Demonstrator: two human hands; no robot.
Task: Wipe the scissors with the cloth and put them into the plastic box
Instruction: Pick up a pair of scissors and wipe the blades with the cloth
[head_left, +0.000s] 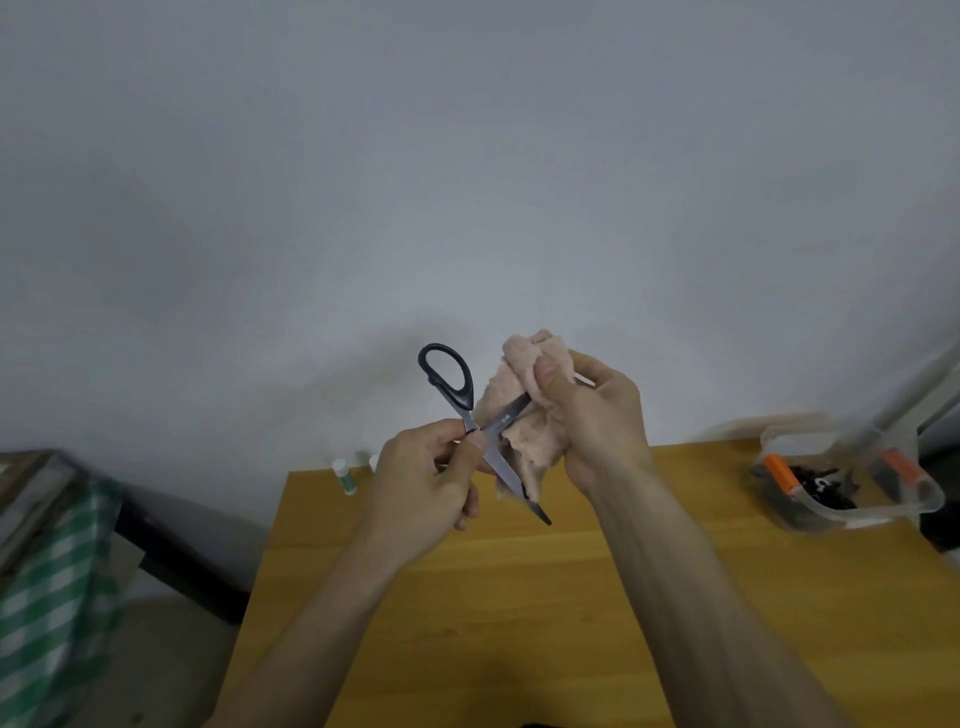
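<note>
Black-handled scissors (448, 375) are held up above the wooden table (519, 597) with their blades spread apart. My left hand (426, 491) grips them near the pivot, one handle loop pointing up and one blade pointing down to the right. My right hand (597, 415) holds a pale pink cloth (524, 441) bunched round the other blade, thumb pressing on top. The clear plastic box (852, 512) stands at the table's far right, apart from both hands.
The box holds orange-capped items and small dark pieces. A small white and green tube (344, 477) stands at the table's back left edge. A green checked cloth (47, 597) hangs at the left. A plain wall fills the background.
</note>
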